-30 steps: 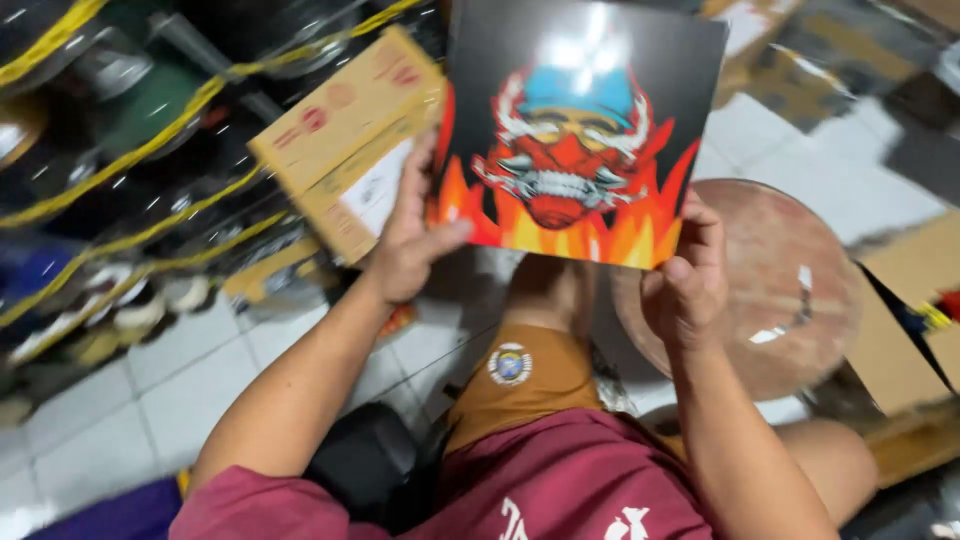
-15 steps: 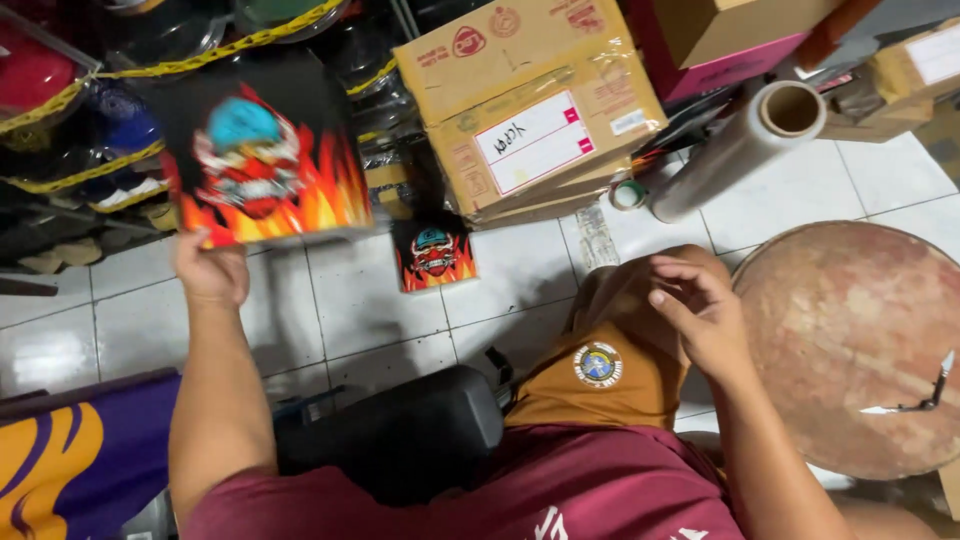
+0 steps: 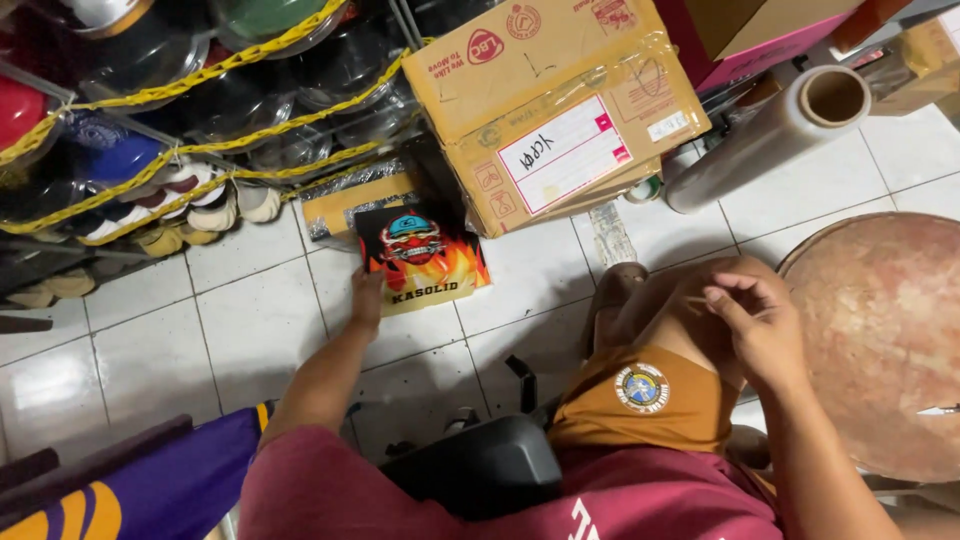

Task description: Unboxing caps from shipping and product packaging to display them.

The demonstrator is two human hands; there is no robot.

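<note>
The glossy black card printed with flames and a masked face (image 3: 424, 258) lies on the white tiled floor (image 3: 150, 340) beside the taped cardboard box (image 3: 550, 100), apparently set down. The left hand (image 3: 366, 298) rests fingers-flat on its edge, having lowered it from mid-air; the right hand (image 3: 758, 325) sits loosely curled, empty, on the knee.

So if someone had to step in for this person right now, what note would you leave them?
Left hand: flat on the left edge of the flame-print card, which lies on the white tile floor against the taped cardboard box.
Right hand: resting on the knee, fingers pinched; whether it holds anything is unclear.
Done: card is down on the floor.
Left: left hand not yet off the card.
Nearby: stretch-film roll, round reddish tabletop.
</note>
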